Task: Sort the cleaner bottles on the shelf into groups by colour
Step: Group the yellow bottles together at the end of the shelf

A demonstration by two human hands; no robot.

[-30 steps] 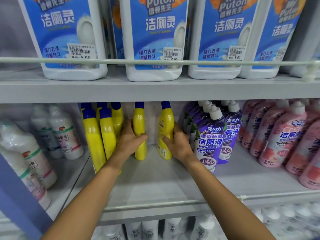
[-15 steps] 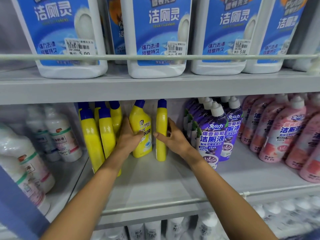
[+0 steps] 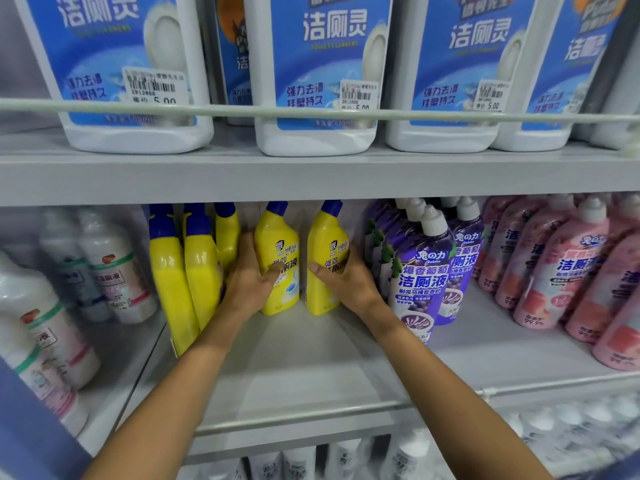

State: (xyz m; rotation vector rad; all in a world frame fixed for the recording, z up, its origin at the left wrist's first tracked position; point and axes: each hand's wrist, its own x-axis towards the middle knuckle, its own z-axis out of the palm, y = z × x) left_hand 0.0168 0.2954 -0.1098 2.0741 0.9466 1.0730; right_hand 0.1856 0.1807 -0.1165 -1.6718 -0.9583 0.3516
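Upper white jugs (image 3: pixel 315 74) are cut off above; far-left white bottles (image 3: pixel 117 268) seem too blurred to read.

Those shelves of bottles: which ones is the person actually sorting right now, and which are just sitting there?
In the job:
- left hand on a yellow bottle
- right hand on a second yellow bottle
- yellow group beside them

Sitting untouched:
- purple bottles
- pink bottles
- white bottles
- blue-labelled toilet cleaner jugs above
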